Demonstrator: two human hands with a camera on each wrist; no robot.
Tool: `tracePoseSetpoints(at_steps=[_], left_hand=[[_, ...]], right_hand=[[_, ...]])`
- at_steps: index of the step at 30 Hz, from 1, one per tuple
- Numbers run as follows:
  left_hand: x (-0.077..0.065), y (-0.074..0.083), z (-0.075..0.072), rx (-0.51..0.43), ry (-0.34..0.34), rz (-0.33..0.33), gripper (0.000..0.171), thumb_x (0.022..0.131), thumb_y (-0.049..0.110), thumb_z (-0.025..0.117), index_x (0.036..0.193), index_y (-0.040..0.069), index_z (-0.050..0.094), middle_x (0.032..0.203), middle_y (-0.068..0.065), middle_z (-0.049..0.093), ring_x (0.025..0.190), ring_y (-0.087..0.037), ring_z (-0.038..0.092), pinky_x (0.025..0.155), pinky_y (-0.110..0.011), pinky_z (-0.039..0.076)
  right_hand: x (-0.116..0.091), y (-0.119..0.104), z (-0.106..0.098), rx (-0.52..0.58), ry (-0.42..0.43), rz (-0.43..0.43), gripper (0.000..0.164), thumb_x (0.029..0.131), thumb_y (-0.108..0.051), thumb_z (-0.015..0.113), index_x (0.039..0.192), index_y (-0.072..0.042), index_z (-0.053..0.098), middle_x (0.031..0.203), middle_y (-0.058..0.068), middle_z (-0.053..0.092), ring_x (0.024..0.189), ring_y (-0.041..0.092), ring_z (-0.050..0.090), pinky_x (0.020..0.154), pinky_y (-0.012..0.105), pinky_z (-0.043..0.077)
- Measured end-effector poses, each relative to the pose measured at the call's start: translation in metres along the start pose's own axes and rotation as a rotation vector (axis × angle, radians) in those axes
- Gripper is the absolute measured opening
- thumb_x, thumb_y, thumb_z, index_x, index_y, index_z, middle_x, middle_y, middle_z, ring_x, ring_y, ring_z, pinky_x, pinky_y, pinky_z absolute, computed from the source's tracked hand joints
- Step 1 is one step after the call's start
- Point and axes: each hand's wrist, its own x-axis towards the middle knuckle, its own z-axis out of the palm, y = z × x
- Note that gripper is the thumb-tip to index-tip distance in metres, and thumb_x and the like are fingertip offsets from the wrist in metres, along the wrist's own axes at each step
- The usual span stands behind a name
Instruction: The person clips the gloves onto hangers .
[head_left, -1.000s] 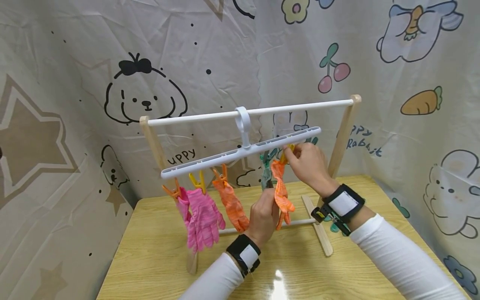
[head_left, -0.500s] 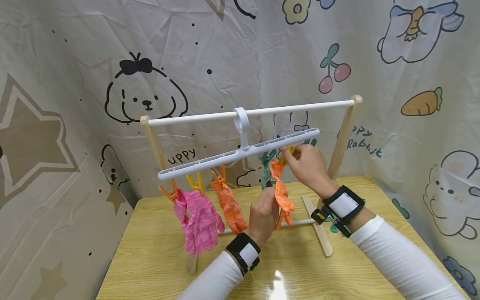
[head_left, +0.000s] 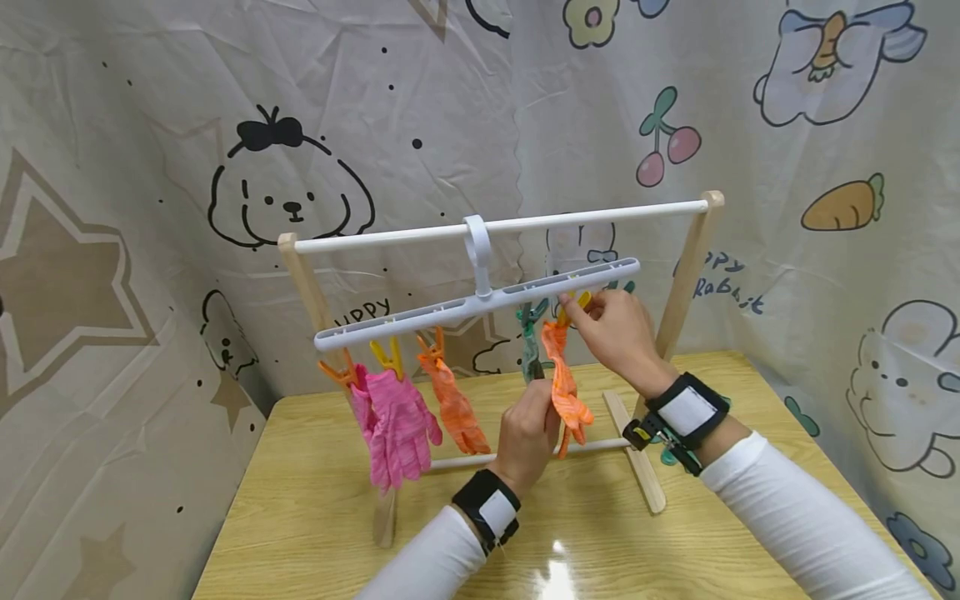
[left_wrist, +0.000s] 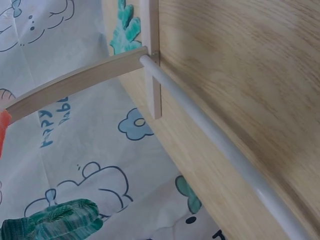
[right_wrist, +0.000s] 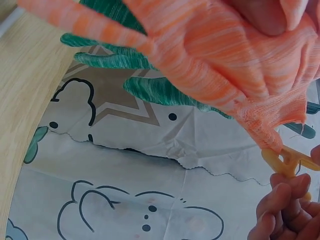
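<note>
In the head view my right hand (head_left: 615, 329) pinches a yellow clothespin (head_left: 573, 307) below the right arm of a pale grey hanger (head_left: 450, 312). The pin's tip is on the cuff of an orange glove (head_left: 562, 367), as the right wrist view shows from close up. My left hand (head_left: 527, 433) grips this glove lower down, its fingertips mostly hidden. Behind hangs a green glove (head_left: 530, 346), its fingers spread in the right wrist view. On the hanger's left, a pink glove (head_left: 397, 433) and another orange glove (head_left: 456, 408) hang from clothespins.
The hanger hooks over the white rod (head_left: 600, 216) of a wooden stand (head_left: 686, 275) on the table (head_left: 300, 500). Another green glove (left_wrist: 126, 32) lies by the stand's foot in the left wrist view. A printed curtain (head_left: 450, 100) surrounds the table's back and sides.
The hanger's hook has slid slightly left and its bar has tilted closer to level. The pink and left orange gloves have swung left and up a little. Both hands stay nearly in place.
</note>
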Motion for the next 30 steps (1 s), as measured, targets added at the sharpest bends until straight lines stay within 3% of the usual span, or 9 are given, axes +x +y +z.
tracePoseSetpoints(at_steps=[4,8,13,23,30], left_hand=[[-0.003,-0.002,-0.001,-0.010,-0.009,0.003,0.018,0.107,0.020,0.049,0.105,0.005,0.060,0.095,-0.006,0.065,0.082,-0.015,0.069,0.067,-0.021,0.057],[-0.005,-0.003,-0.003,-0.042,-0.045,-0.028,0.011,0.101,0.015,0.062,0.105,0.005,0.060,0.095,-0.006,0.064,0.079,-0.014,0.066,0.068,-0.016,0.056],[-0.008,-0.002,-0.004,-0.069,-0.095,-0.090,0.025,0.087,0.005,0.077,0.104,0.006,0.060,0.095,-0.007,0.064,0.080,-0.014,0.068,0.070,-0.015,0.056],[-0.018,-0.002,-0.006,-0.081,-0.179,-0.198,0.031,0.087,0.006,0.079,0.111,0.007,0.061,0.102,-0.006,0.066,0.086,-0.016,0.070,0.070,-0.016,0.057],[-0.020,-0.002,-0.006,-0.053,-0.191,-0.263,0.033,0.087,0.009,0.079,0.114,0.008,0.060,0.104,-0.007,0.067,0.094,-0.019,0.071,0.075,-0.027,0.059]], right_hand=[[0.000,0.001,0.001,0.010,0.003,-0.002,0.054,0.099,-0.049,0.060,0.067,-0.005,0.065,0.053,0.002,0.049,0.043,0.013,0.040,0.042,0.025,0.025],[0.000,0.001,0.002,0.014,0.005,-0.003,0.053,0.098,-0.050,0.060,0.068,-0.006,0.065,0.054,0.002,0.049,0.045,0.016,0.041,0.042,0.025,0.026],[0.000,0.002,0.003,0.012,0.002,0.000,0.052,0.098,-0.050,0.060,0.074,-0.004,0.068,0.058,0.005,0.054,0.048,0.016,0.043,0.043,0.026,0.029],[-0.001,0.004,0.003,0.008,0.005,-0.019,0.050,0.098,-0.048,0.061,0.073,-0.006,0.065,0.062,0.008,0.059,0.049,0.018,0.045,0.043,0.026,0.030],[-0.003,0.005,0.003,0.010,-0.013,-0.018,0.049,0.098,-0.049,0.061,0.078,-0.006,0.069,0.067,0.010,0.064,0.053,0.019,0.049,0.046,0.028,0.035]])
